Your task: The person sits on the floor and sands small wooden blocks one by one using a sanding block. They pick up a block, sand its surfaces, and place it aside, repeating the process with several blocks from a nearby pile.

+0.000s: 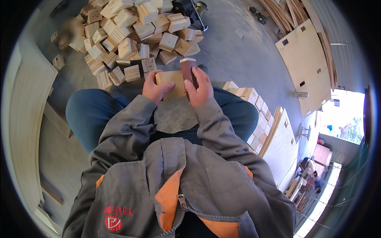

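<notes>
My left hand (155, 88) is closed round the left side of a squarish light wooden block (170, 84), its thumb lying across the face. My right hand (201, 88) grips a reddish-brown sanding block (188, 73) with a pale top edge and a ragged lower edge. The sanding block stands upright against the right side of the wooden block; whether the two touch is hard to tell. Both hands are in front of me, between my bent knees.
A large heap of similar wooden blocks (131, 29) lies ahead on the concrete floor (242, 59). Stacked blocks (260, 115) and leaning boards (279, 146) stand by my right knee. A pale curved panel (25, 115) rises at left. Farther right, people (313, 174) are at work.
</notes>
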The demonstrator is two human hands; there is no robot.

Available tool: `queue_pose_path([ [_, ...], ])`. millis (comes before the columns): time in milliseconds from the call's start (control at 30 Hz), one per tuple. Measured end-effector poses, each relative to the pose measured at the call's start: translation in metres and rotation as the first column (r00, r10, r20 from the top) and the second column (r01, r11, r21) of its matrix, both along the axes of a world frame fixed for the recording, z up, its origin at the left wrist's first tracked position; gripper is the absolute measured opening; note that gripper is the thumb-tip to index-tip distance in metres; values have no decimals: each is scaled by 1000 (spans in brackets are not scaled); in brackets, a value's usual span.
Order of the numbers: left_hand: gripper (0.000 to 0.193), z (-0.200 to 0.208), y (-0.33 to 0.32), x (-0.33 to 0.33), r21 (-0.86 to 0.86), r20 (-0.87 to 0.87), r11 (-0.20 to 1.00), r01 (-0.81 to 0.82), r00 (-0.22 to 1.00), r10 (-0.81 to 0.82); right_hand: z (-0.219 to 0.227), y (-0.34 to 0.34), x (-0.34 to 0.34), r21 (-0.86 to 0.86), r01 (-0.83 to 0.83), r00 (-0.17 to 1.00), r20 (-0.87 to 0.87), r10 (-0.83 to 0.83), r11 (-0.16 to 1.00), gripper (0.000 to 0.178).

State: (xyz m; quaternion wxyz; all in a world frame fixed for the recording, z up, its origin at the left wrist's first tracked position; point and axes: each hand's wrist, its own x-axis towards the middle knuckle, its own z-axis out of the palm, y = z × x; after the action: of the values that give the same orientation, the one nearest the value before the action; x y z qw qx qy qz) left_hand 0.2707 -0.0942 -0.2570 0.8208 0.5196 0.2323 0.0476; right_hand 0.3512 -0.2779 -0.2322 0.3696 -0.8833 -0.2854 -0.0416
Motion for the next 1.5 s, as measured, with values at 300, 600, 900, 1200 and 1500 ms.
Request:
queue_pose_path([
  [300,79,-4,10,2,-213,109,975,62,993,-39,-24,-26,13,471,449,598,-790,136,759,50],
  [600,70,-14,13,3,-419,118,899,131,989,-89,-28,-17,-5,511,598,313,-858,407,617,43],
  [900,69,-30,24,-1,-520,32,854,19,999,-3,-27,-19,0,576,549,334,-815,473,606,52],
  [1200,61,-2,8,-5,-581,-191,814,23,968,-164,-10,-19,3,566,580,388,-825,412,586,46],
  [1500,59,-23,21,-5,-610,-11,792,20,999,-34,-4,-16,0,597,541,429,-802,416,592,46],
])
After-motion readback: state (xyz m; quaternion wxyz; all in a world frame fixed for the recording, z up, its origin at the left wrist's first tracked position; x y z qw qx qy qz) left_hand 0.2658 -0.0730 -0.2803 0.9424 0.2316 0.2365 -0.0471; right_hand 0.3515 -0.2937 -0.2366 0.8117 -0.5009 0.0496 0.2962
